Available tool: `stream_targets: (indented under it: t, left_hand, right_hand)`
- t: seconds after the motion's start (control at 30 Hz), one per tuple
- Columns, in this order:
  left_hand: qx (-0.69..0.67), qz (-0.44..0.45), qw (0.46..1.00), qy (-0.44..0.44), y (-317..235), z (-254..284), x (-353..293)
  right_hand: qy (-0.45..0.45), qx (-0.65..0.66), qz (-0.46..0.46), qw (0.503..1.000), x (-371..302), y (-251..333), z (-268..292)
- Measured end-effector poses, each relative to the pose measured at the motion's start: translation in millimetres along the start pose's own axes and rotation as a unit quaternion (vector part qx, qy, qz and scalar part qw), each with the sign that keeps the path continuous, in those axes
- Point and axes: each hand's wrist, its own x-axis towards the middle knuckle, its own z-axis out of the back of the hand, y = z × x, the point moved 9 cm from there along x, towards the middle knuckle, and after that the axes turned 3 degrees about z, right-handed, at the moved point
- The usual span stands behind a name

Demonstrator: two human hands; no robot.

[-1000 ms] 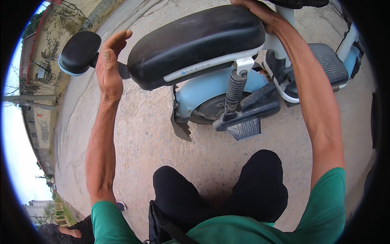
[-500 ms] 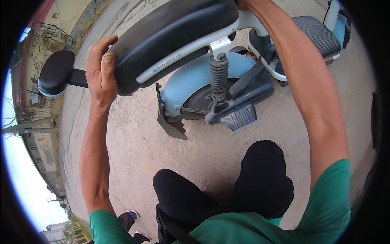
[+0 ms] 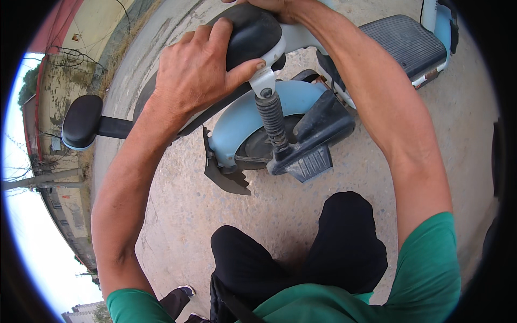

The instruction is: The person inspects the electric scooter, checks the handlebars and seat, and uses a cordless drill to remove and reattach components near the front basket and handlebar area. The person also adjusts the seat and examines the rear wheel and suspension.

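Observation:
A light-blue and white electric scooter (image 3: 302, 96) stands before me, its rear wheel partly covered by a blue fender. My left hand (image 3: 196, 75) lies on the black scooter seat (image 3: 254, 36), fingers apart across the top and thumb stretched along its side near the white bracket. At the top edge my right hand (image 3: 272, 4) touches the front end of the seat; most of its fingers are cut off by the frame. Under the bracket, a black shock absorber (image 3: 273, 121) runs down to a dusty black housing (image 3: 304, 156). A padded backrest (image 3: 82, 121) sticks out behind the seat.
A ribbed black footboard (image 3: 403, 46) lies at the upper right. A dark mud flap (image 3: 229, 177) hangs behind the rear wheel. Another person's shoe (image 3: 187, 290) shows at the lower left on the rough concrete (image 3: 280, 215). Weathered buildings (image 3: 67, 91) line the left.
My left hand has moved right and forward along the seat, from its rear end to its front part. My right hand has shifted left. The scooter appears slightly lower and turned in view.

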Motion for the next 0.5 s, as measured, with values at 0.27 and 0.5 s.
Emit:
stream_targets:
  t: [0.27, 0.5]
  left_hand:
    - [0.006, -0.027, 0.999, 0.039, -3, 4, 11]
    - [0.004, -0.007, 1.0, -0.011, -8, 10, 4]
  right_hand:
    - [-0.029, -0.082, 0.098, 0.991, -3, 16, 6]
    - [-0.075, -0.099, 0.11, 0.986, -21, 20, 6]
